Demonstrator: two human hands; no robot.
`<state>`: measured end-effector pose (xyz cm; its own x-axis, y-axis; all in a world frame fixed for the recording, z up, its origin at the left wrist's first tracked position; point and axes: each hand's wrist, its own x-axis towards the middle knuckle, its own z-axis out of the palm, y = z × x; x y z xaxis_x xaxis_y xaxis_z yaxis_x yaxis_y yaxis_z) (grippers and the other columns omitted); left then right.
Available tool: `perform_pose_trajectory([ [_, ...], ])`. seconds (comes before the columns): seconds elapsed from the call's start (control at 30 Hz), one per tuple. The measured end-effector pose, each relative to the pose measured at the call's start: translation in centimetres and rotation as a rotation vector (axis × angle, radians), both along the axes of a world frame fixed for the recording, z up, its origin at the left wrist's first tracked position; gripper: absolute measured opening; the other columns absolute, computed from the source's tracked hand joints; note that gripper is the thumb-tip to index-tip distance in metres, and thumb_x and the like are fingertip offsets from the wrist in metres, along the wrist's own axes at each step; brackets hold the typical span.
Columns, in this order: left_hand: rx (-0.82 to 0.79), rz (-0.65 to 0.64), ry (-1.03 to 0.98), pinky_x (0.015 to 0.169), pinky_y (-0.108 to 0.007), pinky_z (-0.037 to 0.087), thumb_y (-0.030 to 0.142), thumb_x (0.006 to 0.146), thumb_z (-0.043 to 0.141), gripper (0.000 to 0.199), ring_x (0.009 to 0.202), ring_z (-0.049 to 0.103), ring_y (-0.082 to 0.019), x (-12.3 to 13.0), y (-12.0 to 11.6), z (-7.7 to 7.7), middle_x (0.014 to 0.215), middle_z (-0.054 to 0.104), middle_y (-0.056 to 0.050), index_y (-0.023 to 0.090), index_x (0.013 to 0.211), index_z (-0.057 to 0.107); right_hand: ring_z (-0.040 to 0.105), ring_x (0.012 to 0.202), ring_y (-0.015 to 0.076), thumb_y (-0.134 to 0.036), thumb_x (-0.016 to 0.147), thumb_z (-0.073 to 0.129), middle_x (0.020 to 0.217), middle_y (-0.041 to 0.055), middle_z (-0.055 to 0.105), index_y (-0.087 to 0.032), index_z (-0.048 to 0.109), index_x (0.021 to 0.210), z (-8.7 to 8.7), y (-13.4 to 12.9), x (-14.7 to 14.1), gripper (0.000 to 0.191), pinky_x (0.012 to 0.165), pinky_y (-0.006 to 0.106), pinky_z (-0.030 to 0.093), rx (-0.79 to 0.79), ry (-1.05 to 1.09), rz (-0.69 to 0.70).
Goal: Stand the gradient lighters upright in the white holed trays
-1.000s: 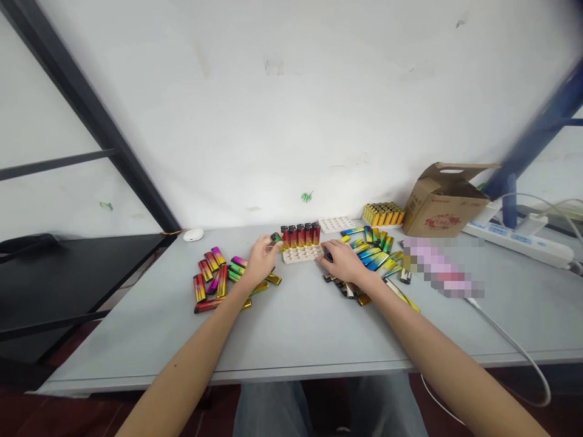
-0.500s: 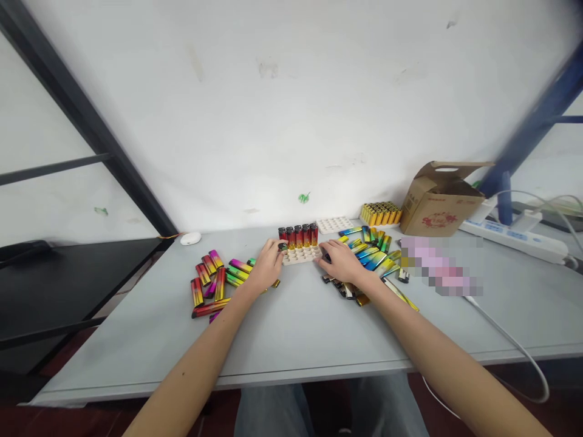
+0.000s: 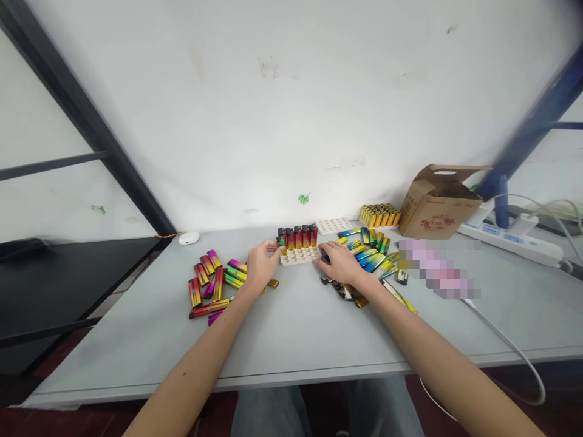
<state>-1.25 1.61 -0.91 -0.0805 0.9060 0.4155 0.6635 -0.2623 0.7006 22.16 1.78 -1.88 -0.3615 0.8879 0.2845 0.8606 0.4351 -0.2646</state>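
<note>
The left hand (image 3: 262,265) has eased leftward, its grip narrow on a glossy lighter (image 3: 281,244); right hand's (image 3: 341,264) grip unclear.

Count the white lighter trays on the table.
2: the front tray, holding standing red lighters between the left hand and right hand, and the rear tray, behind it to the right.

Head-worn view, facing down, toward hands (image 3: 341,264)
</note>
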Motion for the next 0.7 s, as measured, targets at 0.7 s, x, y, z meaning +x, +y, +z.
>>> perform_pose_trajectory([
  [0.7,-0.300,-0.443,0.550,0.108,-0.046,0.036,0.069,0.063,0.068,0.071,0.139,0.031,-0.035,-7.5,-1.9,4.0,0.154,0.032,-0.003,0.033,0.124,0.063,0.054,0.107,0.0272,-0.042,0.092,0.050,0.107,0.0132,0.064,-0.013,0.058,0.114,0.0,-0.1,0.2,0.037,0.092,0.034,0.037,0.029,-0.015,0.014],
])
